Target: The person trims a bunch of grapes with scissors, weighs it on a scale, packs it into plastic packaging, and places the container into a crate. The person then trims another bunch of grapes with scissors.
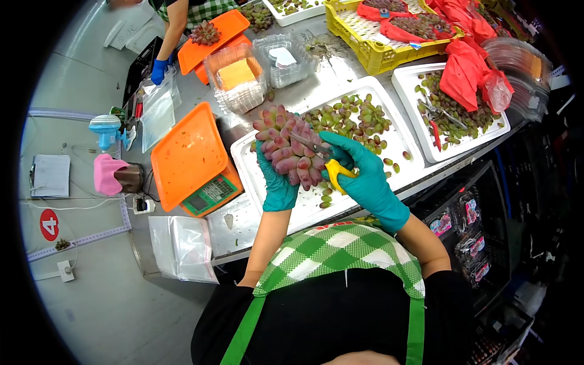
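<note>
Head view, metal table (234,237), round red sign (49,225)

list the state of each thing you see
purple grape bunch: held in teal-gloved left hand
yellow-handled metal scissors: in teal-gloved right hand, blades against bunch
long white tray: strewn with loose grapes
orange-topped scale: display unreadable
clear plastic boxes: stacked
clear plastic bags: lying flat

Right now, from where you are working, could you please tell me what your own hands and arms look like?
The left hand and right hand are both gloved in teal, covered past the wrist, with no markings that I can make out. The forearms are bare up to black sleeves ending around the elbows.
</note>
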### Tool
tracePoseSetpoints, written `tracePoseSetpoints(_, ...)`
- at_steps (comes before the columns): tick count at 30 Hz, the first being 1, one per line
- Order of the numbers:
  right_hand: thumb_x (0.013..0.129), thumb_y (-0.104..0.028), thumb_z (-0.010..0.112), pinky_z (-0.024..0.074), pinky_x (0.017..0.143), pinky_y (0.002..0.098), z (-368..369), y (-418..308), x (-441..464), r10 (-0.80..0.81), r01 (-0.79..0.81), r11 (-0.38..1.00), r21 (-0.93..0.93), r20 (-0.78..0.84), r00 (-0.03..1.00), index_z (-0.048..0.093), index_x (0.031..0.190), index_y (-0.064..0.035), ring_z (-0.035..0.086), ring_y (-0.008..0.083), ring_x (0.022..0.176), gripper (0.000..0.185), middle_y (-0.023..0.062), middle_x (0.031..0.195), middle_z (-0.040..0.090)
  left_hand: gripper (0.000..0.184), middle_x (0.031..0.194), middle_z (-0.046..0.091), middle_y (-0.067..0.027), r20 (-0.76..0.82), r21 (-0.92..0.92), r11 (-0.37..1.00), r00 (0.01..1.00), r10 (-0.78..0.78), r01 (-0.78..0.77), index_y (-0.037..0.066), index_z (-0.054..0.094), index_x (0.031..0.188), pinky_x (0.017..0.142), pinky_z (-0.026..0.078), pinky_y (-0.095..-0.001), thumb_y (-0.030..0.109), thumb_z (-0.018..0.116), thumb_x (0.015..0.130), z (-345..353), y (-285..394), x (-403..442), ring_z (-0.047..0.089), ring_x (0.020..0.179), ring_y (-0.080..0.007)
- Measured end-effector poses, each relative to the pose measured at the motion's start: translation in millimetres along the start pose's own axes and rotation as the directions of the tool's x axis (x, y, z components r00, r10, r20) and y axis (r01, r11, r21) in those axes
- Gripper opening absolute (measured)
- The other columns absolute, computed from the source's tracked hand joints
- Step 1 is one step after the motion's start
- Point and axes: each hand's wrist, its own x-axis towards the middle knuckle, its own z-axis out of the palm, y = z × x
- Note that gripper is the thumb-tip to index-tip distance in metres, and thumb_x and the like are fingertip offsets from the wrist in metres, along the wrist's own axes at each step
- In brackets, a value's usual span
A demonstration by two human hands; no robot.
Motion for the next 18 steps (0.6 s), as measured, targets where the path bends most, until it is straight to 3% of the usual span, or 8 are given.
tracePoseSetpoints(1,0.068,0.003,0.061,0.0425,0.063,0.02,1.0,5.0,-0.4,0.016,-0.015,0.999,0.036,-0.006,1.0,0.045,0.116,-0.0102,0.048,0.0061,0.07,0.052,0.0022,0.087,0.052,0.04,0.111,0.047,-0.0037,-0.042,0.14,0.99,0.999,0.017,-0.011,0.008,0.036,0.117,0.087,0.038,-0.0208,0.03,0.04,0.084,3.3,-0.4,-0.5,0.048,0.096,-0.0113)
tracePoseSetpoints(3,0.069,0.003,0.061,0.0425,0.063,0.0194,2.1,11.8,-1.1,0.048,-0.046,0.993,0.108,-0.018,0.999,0.045,0.116,-0.01,0.048,0.0054,0.07,0.051,0.0014,0.086,0.052,0.042,0.114,0.045,-0.0055,-0.108,0.178,0.982,0.993,-0.044,0.063,0.007,0.036,0.117,0.088,0.038,-0.0229,0.033,0.04,0.084,17.9,-2.6,-2.3,0.048,0.097,-0.0121)
tracePoseSetpoints(5,0.069,0.002,0.061,0.0422,0.064,0.0187,0.6,7.4,-2.0,0.055,-0.053,0.992,0.111,-0.01,0.998,0.046,0.115,-0.0092,0.048,0.0048,0.07,0.049,0.001,0.085,0.053,0.047,0.114,0.045,-0.0068,0.209,-0.155,0.959,0.957,-0.203,0.237,0.005,0.034,0.119,0.088,0.038,-0.0242,0.035,0.041,0.083,25.8,-4.9,-3.6,0.048,0.098,-0.0128)
tracePoseSetpoints(7,0.069,0.002,0.061,0.0419,0.064,0.0181,0.5,1.7,-1.4,0.068,-0.066,0.992,0.107,-0.023,0.997,0.046,0.114,-0.0084,0.047,0.0044,0.071,0.048,0.0008,0.084,0.053,0.038,0.099,0.044,-0.0014,0.241,-0.241,0.933,0.948,-0.208,0.266,0.008,0.038,0.111,0.074,0.038,-0.0188,0.032,0.044,0.082,39.3,-8.9,-5.6,0.045,0.083,-0.0073)
tracePoseSetpoints(8,0.069,0.002,0.061,0.0418,0.065,0.0178,2.0,-0.8,-0.9,0.08,-0.076,0.992,0.104,-0.04,0.996,0.047,0.113,-0.008,0.048,0.0042,0.071,0.047,0.0009,0.084,0.053,0.026,0.084,0.042,0.0047,0.103,-0.177,0.966,0.98,-0.171,0.187,0.012,0.042,0.102,0.06,0.039,-0.0126,0.028,0.045,0.082,50.2,-12.1,-8.7,0.043,0.067,-0.0016)
tracePoseSetpoints(10,0.069,0.001,0.061,0.0417,0.065,0.0174,3.3,2.0,-0.9,0.118,-0.109,0.986,0.126,-0.068,0.991,0.047,0.112,-0.0072,0.048,0.004,0.072,0.046,0.001,0.084,0.053,0.017,0.071,0.042,0.0099,-0.033,-0.063,0.992,0.993,-0.115,0.112,0.014,0.046,0.096,0.048,0.039,-0.0068,0.024,0.047,0.082,53.8,-13.6,-11.0,0.041,0.055,0.0037)
tracePoseSetpoints(14,0.067,0.0,0.064,0.0417,0.066,0.0172,3.0,16.2,-2.3,0.164,-0.148,0.969,0.197,-0.066,0.984,0.047,0.112,-0.0071,0.048,0.0039,0.074,0.048,0.001,0.085,0.053,0.029,0.082,0.043,0.0052,-0.037,-0.064,0.986,0.987,-0.158,0.155,0.011,0.042,0.109,0.061,0.041,-0.0093,0.025,0.045,0.083,23.1,-7.6,-8.9,0.045,0.069,-0.0001)
tracePoseSetpoints(18,0.066,-0.001,0.066,0.0417,0.067,0.0176,-0.7,2.9,-6.3,0.156,-0.135,0.974,0.184,-0.108,0.982,0.046,0.113,-0.0082,0.047,0.0042,0.076,0.051,0.001,0.087,0.052,0.043,0.08,0.049,0.0049,-0.311,0.235,0.963,0.949,-0.051,0.129,0.011,0.037,0.117,0.083,0.04,-0.0227,0.034,0.045,0.081,52.1,-12.5,-10.2,0.049,0.078,-0.0059)
